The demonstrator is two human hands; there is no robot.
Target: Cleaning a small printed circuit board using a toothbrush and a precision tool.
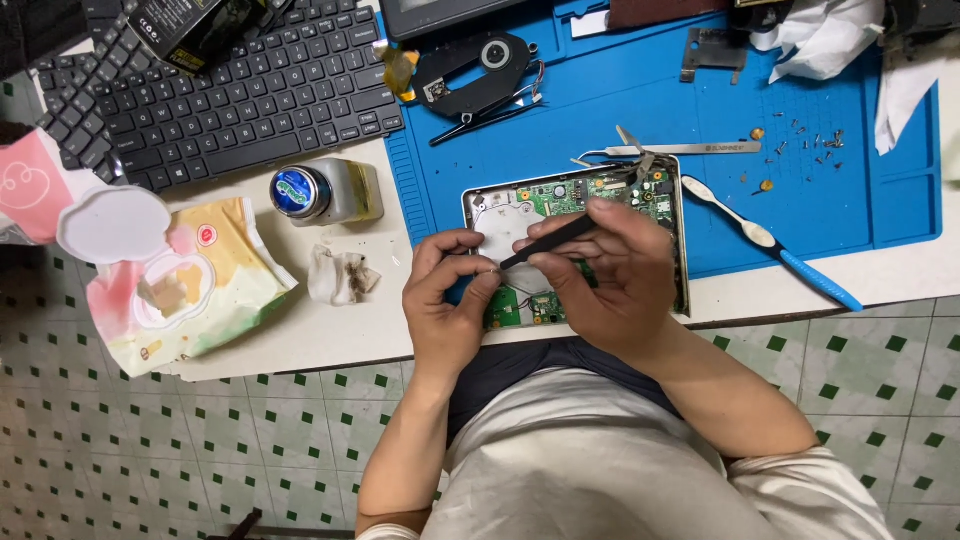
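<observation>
1. Head view: an opened device (575, 205), a metal-framed shell with green circuit boards showing, lay at the near edge of the table (330, 335), half on the blue work mat (850, 190). Its long axis ran from the near edge toward the far side.
2. The right hand (620, 275) pinched black tweezers (545, 242) between thumb and fingers; the tool's long axis ran across the device, with its tip pointing left and slightly toward the near edge, onto the pale plate inside.
3. The left hand (448, 300) gripped the device's left near corner, fingers curled and pressed to the frame.
4. On the mat to the right lay a toothbrush (770, 243); a wet-wipe pack (185, 285) and a keyboard (230, 90) sat further left.
</observation>
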